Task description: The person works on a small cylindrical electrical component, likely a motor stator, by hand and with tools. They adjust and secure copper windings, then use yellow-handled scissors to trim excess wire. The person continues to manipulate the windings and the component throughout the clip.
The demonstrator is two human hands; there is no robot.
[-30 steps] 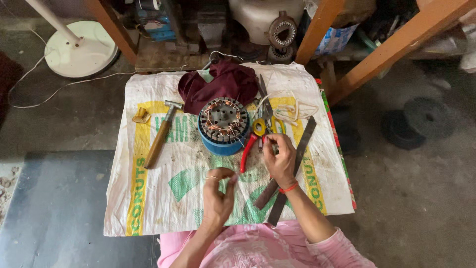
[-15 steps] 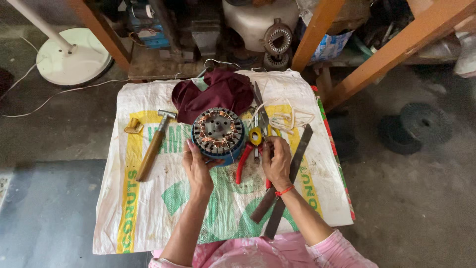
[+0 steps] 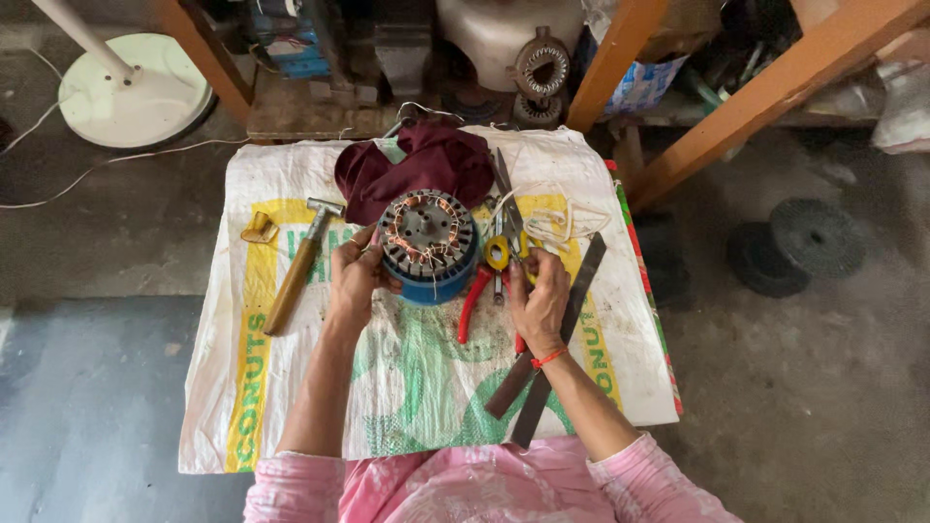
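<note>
A white woven plastic sack with yellow and green print (image 3: pixel 291 407) lies spread flat on the grey floor, and everything else sits on it; its near edge is covered by the person's pink clothing. At the sack's middle stands the round motor stator with copper windings and a blue casing (image 3: pixel 429 244) (the casing's lower side is mostly hidden behind the windings and the hand). Just behind the stator lies a crumpled maroon cloth (image 3: pixel 417 165), touching it. To the right of the stator, two long dark flat metal strips (image 3: pixel 547 344) run slantwise, partly under the right forearm. To the left of the stator lies a wooden-handled hammer with a steel head (image 3: pixel 298 266), well apart from it.

The left hand (image 3: pixel 356 276) rests against the stator's left side, fingers curled onto the rim in a holding grip. The right hand (image 3: pixel 539 295) sits just right of the stator, its fingers bent over the red-handled pliers (image 3: pixel 475 300) and a yellow-handled tool (image 3: pixel 498 254); whether the grip pinches either one cannot be told, since the fingertips hide the contact. A tangle of white string (image 3: pixel 557 228) lies beyond that hand.
</note>
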